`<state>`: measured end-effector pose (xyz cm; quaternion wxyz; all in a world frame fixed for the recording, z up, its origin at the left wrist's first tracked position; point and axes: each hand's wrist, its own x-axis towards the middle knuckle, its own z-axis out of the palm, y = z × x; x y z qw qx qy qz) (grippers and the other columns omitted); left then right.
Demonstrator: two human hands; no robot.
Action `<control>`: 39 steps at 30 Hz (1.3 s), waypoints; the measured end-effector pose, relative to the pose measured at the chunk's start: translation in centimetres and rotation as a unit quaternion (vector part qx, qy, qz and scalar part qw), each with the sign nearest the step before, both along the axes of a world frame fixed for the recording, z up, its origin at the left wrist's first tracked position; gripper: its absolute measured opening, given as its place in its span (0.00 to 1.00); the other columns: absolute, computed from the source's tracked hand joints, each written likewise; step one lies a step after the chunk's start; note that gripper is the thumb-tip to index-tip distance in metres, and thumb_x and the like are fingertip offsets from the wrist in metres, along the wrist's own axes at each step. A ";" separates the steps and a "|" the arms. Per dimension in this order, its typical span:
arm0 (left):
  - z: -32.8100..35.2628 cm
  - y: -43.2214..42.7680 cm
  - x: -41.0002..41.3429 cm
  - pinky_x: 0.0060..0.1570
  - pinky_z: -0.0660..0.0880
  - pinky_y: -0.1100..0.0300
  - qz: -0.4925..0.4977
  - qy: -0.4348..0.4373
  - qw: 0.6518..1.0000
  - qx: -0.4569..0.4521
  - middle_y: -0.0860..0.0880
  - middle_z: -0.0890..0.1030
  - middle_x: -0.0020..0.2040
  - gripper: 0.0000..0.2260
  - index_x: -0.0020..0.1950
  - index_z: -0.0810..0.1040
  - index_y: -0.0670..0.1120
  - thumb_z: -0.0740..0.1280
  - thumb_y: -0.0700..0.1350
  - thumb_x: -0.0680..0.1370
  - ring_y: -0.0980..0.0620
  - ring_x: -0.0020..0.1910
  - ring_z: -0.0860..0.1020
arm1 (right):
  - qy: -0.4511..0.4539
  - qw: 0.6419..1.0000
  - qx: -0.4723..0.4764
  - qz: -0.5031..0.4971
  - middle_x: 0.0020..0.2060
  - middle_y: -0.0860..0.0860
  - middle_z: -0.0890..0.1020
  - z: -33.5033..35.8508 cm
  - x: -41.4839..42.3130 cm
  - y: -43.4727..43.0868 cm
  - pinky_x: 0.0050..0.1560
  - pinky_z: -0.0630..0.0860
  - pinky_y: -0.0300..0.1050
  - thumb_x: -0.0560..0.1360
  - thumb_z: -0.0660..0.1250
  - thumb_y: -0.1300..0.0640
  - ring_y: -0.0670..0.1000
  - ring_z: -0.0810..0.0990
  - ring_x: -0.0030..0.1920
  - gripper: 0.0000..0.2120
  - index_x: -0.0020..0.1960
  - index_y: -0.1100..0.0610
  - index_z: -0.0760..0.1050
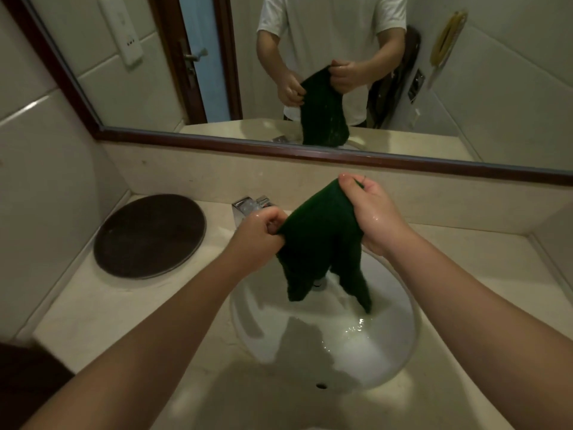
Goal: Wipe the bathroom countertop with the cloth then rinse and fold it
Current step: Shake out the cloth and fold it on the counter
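Note:
A dark green cloth (322, 240) hangs over the white sink (393, 352), its lower ends drooping toward the drain. My left hand (259, 235) grips the cloth's left edge in a fist. My right hand (372, 212) pinches the top right corner, held higher, near the backsplash. Both hands look wet. Water pools in the basin's front. The beige countertop (130, 308) surrounds the sink. The chrome faucet (248, 207) is partly hidden behind my left hand.
A round dark brown mat (148, 235) lies on the counter at the left. A wood-framed mirror (310, 153) runs along the back wall and reflects a person holding the cloth. Tiled walls close in on both sides.

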<state>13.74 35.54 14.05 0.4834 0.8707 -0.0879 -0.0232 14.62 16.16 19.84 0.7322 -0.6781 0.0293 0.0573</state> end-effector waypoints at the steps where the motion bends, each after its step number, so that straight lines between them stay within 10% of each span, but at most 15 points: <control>1: -0.1 0.5 0.2 0.41 0.76 0.59 0.015 0.022 1.000 -0.003 0.48 0.78 0.37 0.09 0.41 0.76 0.46 0.65 0.31 0.73 0.53 0.39 0.77 | -0.001 1.000 0.004 -0.003 0.40 0.53 0.82 0.2 0.1 -0.4 0.39 0.80 0.40 0.81 0.61 0.54 0.49 0.84 0.42 0.09 0.48 0.57 0.77; 12: -4.0 0.5 0.1 0.32 0.64 0.64 0.001 0.092 0.992 0.088 0.50 0.73 0.35 0.10 0.41 0.69 0.52 0.60 0.49 0.82 0.55 0.32 0.71 | 0.033 0.995 0.057 -0.069 0.47 0.56 0.83 0.6 0.8 -2.6 0.50 0.80 0.46 0.82 0.61 0.54 0.54 0.83 0.51 0.09 0.54 0.57 0.77; 17: -5.5 2.5 -1.2 0.45 0.77 0.59 -0.065 0.190 0.976 0.079 0.50 0.82 0.43 0.04 0.47 0.78 0.55 0.64 0.48 0.80 0.51 0.45 0.81 | 0.025 0.986 0.103 -0.127 0.49 0.55 0.83 0.6 0.9 -4.4 0.53 0.80 0.48 0.82 0.61 0.57 0.53 0.83 0.52 0.08 0.56 0.55 0.77; 23: -1.7 -0.4 -1.2 0.47 0.80 0.50 0.070 0.341 0.865 -0.360 0.38 0.82 0.56 0.14 0.61 0.77 0.41 0.61 0.47 0.82 0.42 0.54 0.82 | -0.061 0.952 -0.297 0.039 0.54 0.47 0.82 -0.2 -0.9 -3.3 0.53 0.77 0.38 0.80 0.64 0.56 0.45 0.80 0.54 0.14 0.65 0.53 0.76; 28: 0.9 -3.7 -1.2 0.37 0.81 0.54 0.047 0.358 0.855 -0.372 0.42 0.85 0.43 0.12 0.60 0.75 0.39 0.61 0.45 0.82 0.46 0.43 0.85 | -0.118 0.866 -0.463 0.151 0.52 0.48 0.83 -1.7 -2.1 -0.5 0.55 0.79 0.47 0.78 0.66 0.56 0.48 0.81 0.51 0.15 0.64 0.48 0.76; 39: 1.1 -5.2 -0.7 0.38 0.81 0.48 0.162 0.301 0.879 -0.333 0.41 0.82 0.34 0.10 0.54 0.74 0.39 0.58 0.44 0.81 0.44 0.35 0.84 | -0.234 0.828 -0.498 0.107 0.38 0.52 0.83 -2.3 -3.9 -0.6 0.39 0.79 0.54 0.80 0.60 0.56 0.52 0.80 0.36 0.07 0.56 0.49 0.74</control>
